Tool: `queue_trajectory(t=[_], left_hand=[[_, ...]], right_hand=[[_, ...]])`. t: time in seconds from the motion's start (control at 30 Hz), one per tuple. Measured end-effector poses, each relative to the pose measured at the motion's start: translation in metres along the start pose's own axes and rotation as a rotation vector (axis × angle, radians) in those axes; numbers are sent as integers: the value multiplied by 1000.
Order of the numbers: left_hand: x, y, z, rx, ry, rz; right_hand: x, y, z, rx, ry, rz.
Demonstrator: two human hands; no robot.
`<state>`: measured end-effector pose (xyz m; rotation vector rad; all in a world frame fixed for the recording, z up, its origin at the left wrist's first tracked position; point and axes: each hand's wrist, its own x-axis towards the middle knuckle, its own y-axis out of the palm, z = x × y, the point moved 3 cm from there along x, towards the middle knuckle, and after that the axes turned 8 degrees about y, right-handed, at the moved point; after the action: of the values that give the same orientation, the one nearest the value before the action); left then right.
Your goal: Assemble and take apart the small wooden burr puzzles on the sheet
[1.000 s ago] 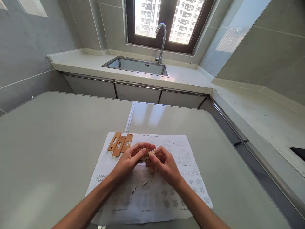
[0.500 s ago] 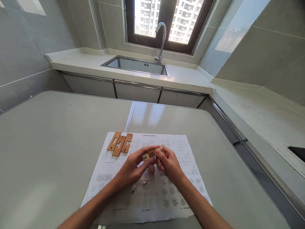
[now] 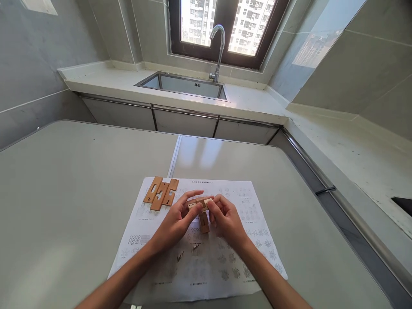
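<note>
My left hand (image 3: pixel 174 221) and my right hand (image 3: pixel 228 218) meet over a printed sheet, both closed on a small assembly of wooden puzzle blocks (image 3: pixel 204 223). One block lies crosswise between the two hands, with my left thumb pressed on its front. Another block points down toward me below it. My right thumb and fingers pinch the crosswise block's right end. The fingers hide part of the joint. At the sheet's upper left, flat wooden puzzle pieces marked with numbers (image 3: pixel 159 196) lie side by side, cut with slots and notches.
The paper sheet (image 3: pixel 238 257), printed with small diagrams, lies on a pale table (image 3: pixel 80 193) with a seam. Small dark marks or scraps (image 3: pixel 180 256) show on the sheet. Beyond are a counter, a sink (image 3: pixel 189 92), a faucet (image 3: pixel 219 51) and a window.
The held blocks have turned: the face marked 3 no longer faces me, and the downward block shows more fully. My left fingers have lifted and spread a little.
</note>
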<state>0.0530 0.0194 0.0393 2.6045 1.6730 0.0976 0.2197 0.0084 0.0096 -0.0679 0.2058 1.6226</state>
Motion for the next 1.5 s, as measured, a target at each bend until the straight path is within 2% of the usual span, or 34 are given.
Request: queue_trajectory(t=[0.13,0.23,0.37,0.47,0.57,0.73,1.1,1.5], left_hand=[[-1,6,5,-126,29,10],[-4,9,6,-94,65,38],[-8,11,6,72,192,75],[-10,10,11,252,301,64],[-10,8,17,377,353,29],[-10,7,18,428,365,-31],[-9,9,14,279,319,2],[-10,12,9,324,313,-24]], right_hand=[[-1,-1,0,-22,-5,-37],[-1,-3,-2,20,0,-57],[1,-5,-10,137,45,-25],[1,-6,-13,191,60,-15],[0,-6,-12,177,58,-26],[-2,-5,-6,103,42,-31],[-2,-4,-5,59,43,-42],[-3,-2,-4,55,75,-32]])
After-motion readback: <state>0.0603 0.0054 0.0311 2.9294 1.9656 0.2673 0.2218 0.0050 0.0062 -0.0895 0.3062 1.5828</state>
